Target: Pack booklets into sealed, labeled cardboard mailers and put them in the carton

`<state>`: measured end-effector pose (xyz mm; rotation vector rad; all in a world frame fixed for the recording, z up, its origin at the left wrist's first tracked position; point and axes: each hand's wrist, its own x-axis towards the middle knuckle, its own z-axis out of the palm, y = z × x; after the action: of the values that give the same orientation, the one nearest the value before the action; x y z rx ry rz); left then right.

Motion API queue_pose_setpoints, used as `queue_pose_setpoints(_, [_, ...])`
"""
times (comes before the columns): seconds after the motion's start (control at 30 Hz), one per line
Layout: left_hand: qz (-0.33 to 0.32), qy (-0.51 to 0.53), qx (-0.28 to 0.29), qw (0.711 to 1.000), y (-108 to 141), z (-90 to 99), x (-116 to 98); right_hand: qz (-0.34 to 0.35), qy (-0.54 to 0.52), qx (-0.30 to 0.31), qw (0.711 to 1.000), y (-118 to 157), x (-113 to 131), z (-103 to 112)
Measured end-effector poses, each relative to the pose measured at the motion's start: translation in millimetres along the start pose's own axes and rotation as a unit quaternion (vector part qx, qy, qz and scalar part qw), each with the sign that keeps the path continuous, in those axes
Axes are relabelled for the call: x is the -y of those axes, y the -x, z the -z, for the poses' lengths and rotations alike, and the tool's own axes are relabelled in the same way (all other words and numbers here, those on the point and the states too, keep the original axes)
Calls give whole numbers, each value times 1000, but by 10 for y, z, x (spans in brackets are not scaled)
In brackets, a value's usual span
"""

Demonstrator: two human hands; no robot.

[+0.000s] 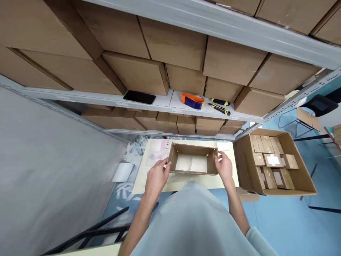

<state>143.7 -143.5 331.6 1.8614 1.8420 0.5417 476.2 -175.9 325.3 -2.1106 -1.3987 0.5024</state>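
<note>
An open cardboard box (194, 149), narrow and rectangular, is on the pale yellow table (149, 181) in front of me. White shows at its bottom. My left hand (157, 175) grips the left wall of the box, thumb and fingers at its edge. At the opposite end, my right hand (224, 165) pinches the right wall. A pinkish printed sheet in clear plastic (157, 151) lies left of the box, and a small white paper (223, 146) lies behind its right end.
Shelves of cardboard boxes (183, 81) rise behind the table, holding a phone (139, 97), an orange and blue tape item (192, 101) and yellow-black cutters (219, 108). A large carton (303, 167) of small boxes stands right. A grey wall (53, 160) is left.
</note>
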Motion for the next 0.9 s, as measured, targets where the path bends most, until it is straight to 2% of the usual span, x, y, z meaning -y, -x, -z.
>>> queue_pose_setpoints(0.17, [-4,16,-8,1000,56,-33,26,25,48,-25,998,-252,75,-1])
queue_pose_setpoints(0.4, [-34,33,11,999,123,25,50,56,45,-3,997,-704,140,-64])
queue_pose_setpoints(0.5, [-54,44,29,997,130,16,17,63,25,-22,997,-768,170,-138])
queue_pose_setpoints(0.6, [-99,86,71,989,104,-32,-4,50,-40,-32,997,-734,213,-223])
queue_pose_setpoints(0.67, [-118,110,112,981,85,-77,10,24,-97,-4,995,-684,220,-259])
queue_pose_setpoints(0.8, [-120,119,185,968,76,-150,87,-31,-167,94,981,-596,117,-234])
queue_pose_setpoints(0.9, [-105,106,189,971,78,-189,139,5,-175,124,977,-545,-36,-153])
